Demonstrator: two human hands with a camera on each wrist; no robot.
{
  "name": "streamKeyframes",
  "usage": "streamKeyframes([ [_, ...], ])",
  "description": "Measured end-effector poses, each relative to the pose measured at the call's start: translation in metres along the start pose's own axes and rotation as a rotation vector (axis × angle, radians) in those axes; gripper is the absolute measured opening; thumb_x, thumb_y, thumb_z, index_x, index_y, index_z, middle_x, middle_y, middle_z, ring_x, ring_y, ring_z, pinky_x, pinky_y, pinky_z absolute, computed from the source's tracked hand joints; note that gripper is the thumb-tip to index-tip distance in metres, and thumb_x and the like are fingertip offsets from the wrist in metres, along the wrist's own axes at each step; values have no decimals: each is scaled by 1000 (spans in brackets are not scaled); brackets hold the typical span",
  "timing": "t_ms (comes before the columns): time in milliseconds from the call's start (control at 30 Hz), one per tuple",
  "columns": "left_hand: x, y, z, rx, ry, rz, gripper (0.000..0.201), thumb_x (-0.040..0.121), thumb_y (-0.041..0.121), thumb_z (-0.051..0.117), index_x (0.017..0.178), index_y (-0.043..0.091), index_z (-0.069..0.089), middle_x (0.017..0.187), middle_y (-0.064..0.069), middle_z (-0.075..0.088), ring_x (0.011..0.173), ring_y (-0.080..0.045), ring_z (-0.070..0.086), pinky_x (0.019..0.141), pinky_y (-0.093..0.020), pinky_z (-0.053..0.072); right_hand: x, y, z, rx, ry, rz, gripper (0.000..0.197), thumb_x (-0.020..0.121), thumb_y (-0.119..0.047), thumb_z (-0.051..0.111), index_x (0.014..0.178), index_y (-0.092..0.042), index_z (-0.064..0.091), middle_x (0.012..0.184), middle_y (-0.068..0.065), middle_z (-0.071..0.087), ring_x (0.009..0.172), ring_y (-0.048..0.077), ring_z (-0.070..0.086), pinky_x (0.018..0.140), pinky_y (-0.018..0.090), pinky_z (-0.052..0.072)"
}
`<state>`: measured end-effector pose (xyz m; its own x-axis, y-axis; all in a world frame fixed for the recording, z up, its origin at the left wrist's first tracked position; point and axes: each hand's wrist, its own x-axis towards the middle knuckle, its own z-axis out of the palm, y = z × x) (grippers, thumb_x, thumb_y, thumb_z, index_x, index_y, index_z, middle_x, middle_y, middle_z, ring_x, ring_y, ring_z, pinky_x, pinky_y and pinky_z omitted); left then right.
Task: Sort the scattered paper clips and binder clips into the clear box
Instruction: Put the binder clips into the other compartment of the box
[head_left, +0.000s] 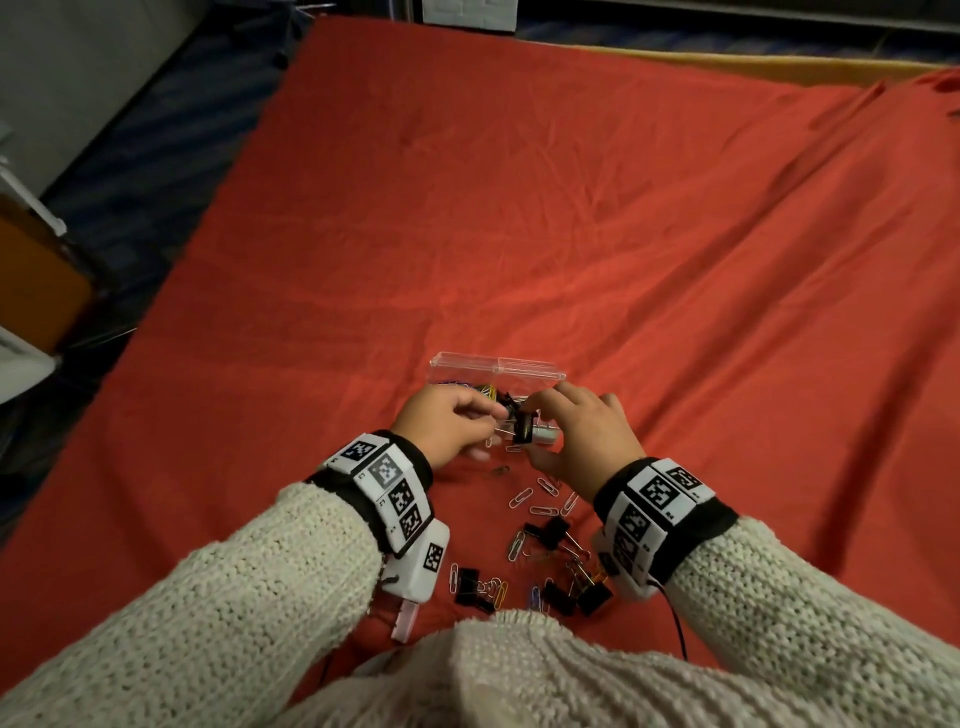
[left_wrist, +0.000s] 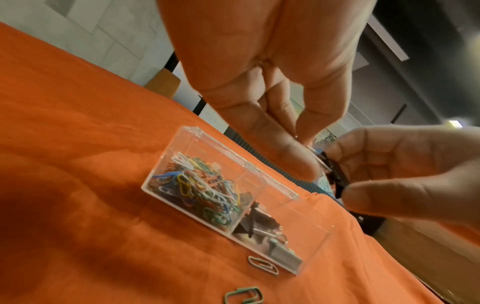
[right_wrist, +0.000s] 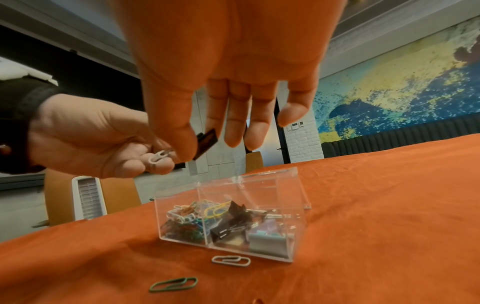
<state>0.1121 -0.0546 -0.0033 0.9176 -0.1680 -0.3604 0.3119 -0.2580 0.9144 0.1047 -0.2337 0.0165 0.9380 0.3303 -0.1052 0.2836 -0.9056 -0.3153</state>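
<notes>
My right hand (right_wrist: 223, 67) pinches a black binder clip (right_wrist: 206, 142) between thumb and fingers. My left hand (right_wrist: 91, 139) meets it, fingers curled round a white paper clip (right_wrist: 157, 157). Both hover over the open clear box (right_wrist: 228, 220), already part filled. More clips (head_left: 545, 561) lie scattered near my wrists on the red cloth (head_left: 571, 234).
</notes>
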Motion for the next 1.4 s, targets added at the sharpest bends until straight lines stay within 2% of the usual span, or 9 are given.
streamKeyframes([
  [233,12,-3,-17,-21,187,9,16,81,0,65,95,7,71,72,-6,69,66,-18,68,67,-26,59,2,10,1,-25,-20,104,41,75,-41,62,113,-26,54,105,-5,57,105,19,54,91,39,36],
  [333,18,-1,-24,275,286,54,23,82,15,67,106,16,70,91,-3,70,82,-17,67,72,-18,53,7,14,1,-63,-36,215,45,77,-51,60,114,-25,54,109,-2,54,110,19,50,95,38,36],
  [400,22,0,-26,504,284,104,25,83,21,66,107,22,69,112,-4,66,106,-19,61,90,-23,46,12,15,2,-73,-42,260,49,77,-57,59,113,-24,56,109,-1,53,109,20,51,95,38,37],
  [567,19,-2,-23,617,208,151,27,84,16,60,108,25,68,123,3,59,117,-15,52,103,-27,39,16,13,4,-52,-67,283,51,81,-52,58,121,-22,52,116,1,53,112,22,52,97,38,38],
  [700,1,-10,-10,678,150,228,18,82,13,60,87,26,71,92,10,52,92,-13,54,89,-34,47,2,11,4,52,-82,192,36,82,-39,62,113,-23,52,108,1,55,98,22,58,87,38,48],
  [933,-49,-39,16,891,-544,73,26,74,25,73,100,23,66,100,4,50,86,-8,47,81,-23,41,-32,15,19,6,-528,67,43,76,-43,68,113,-25,56,117,-1,55,103,21,58,87,32,48],
  [1133,-64,-61,19,992,-543,92,39,66,27,77,101,24,61,110,1,49,107,-15,46,93,-33,42,-49,14,42,-105,-487,39,44,76,-36,65,115,-24,50,120,3,51,114,26,51,91,35,41],
  [1267,-67,-58,21,1002,-513,128,28,69,16,66,96,20,58,105,1,50,103,-20,51,86,-34,44,-53,10,45,-105,-427,63,42,74,-32,59,114,-24,48,117,1,53,116,23,51,93,36,38],
  [1400,-60,-39,14,865,-430,125,47,70,20,68,111,26,47,99,8,49,90,-13,51,82,-29,44,-46,7,27,56,-317,104,50,71,-26,63,116,-27,44,116,-2,58,110,22,55,93,36,40],
])
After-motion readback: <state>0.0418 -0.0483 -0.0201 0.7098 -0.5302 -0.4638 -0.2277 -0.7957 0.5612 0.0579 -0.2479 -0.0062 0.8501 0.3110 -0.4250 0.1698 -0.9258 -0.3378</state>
